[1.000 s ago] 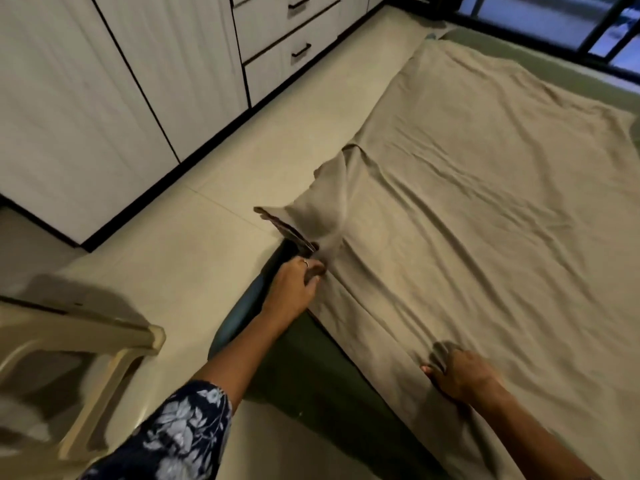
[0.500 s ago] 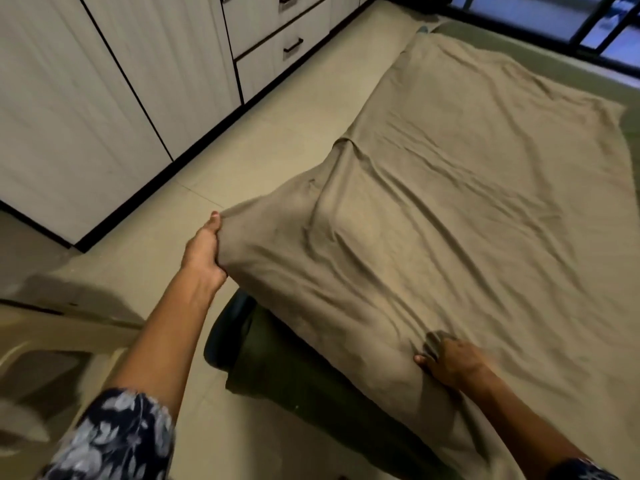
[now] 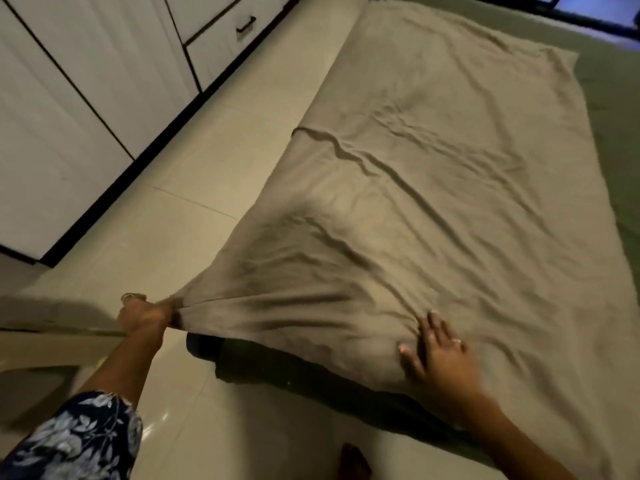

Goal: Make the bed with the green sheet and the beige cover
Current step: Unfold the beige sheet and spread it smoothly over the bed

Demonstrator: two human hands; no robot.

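Clearly the left hand (image 3: 147, 315) has the work: its fingers are bunched round the near corner of the beige cover (image 3: 433, 209) and draw it out over the floor (image 3: 194, 216), off the mattress edge, so that the cloth fans into taut ridges from the fist. The right hand (image 3: 438, 355) lies flat on the cover near its front edge, fingers spread, pinning the fabric. The cover lies across most of the bed, wrinkled in the middle; the green sheet (image 3: 620, 140) shows bare along the far right side and as a dark band under the near edge, though the dim light makes its colour hard to judge there. To do this step well, the pull should run diagonally away from the pinned hand, low and even, then the corner should be laid down square with the mattress corner (image 3: 204, 344). A pale chair (image 3: 38, 344) stands close by the left arm.
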